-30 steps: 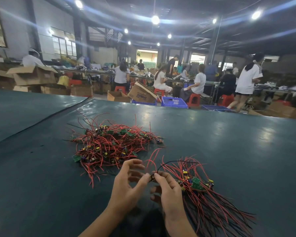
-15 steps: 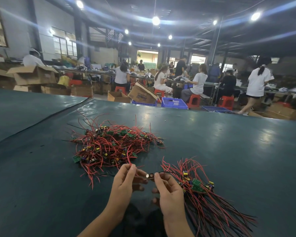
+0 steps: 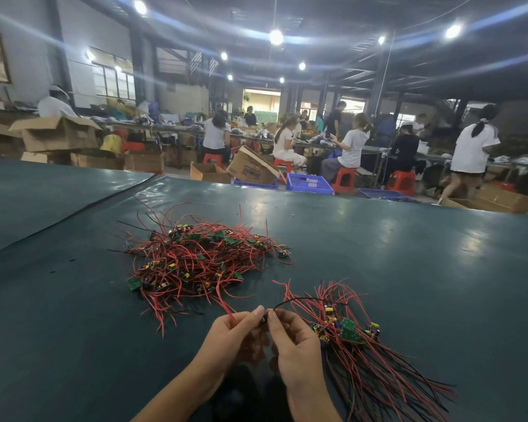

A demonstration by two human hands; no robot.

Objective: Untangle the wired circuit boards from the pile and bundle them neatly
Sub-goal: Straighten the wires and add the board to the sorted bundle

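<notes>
A tangled pile of small green circuit boards with red and black wires point(image 3: 195, 263) lies on the dark green table point(image 3: 409, 269). To its right, a sorted bundle of boards point(image 3: 348, 330) lies with its wires trailing toward me. My left hand point(image 3: 235, 336) and my right hand point(image 3: 293, 339) meet fingertip to fingertip just left of the bundle. Together they pinch one small wired board point(image 3: 264, 317). A red wire runs from my left hand up toward the pile, and a black wire arcs from my right hand over the bundle.
The table's far edge borders an aisle with cardboard boxes point(image 3: 250, 169), blue crates point(image 3: 308, 182) and red stools point(image 3: 345, 178). Several people sit or walk at benches beyond. A seam point(image 3: 73, 213) crosses the table at left.
Both hands have closed together on the small board, and my left hand's fingers have curled round a red wire. The black wire loop has risen over the bundle.
</notes>
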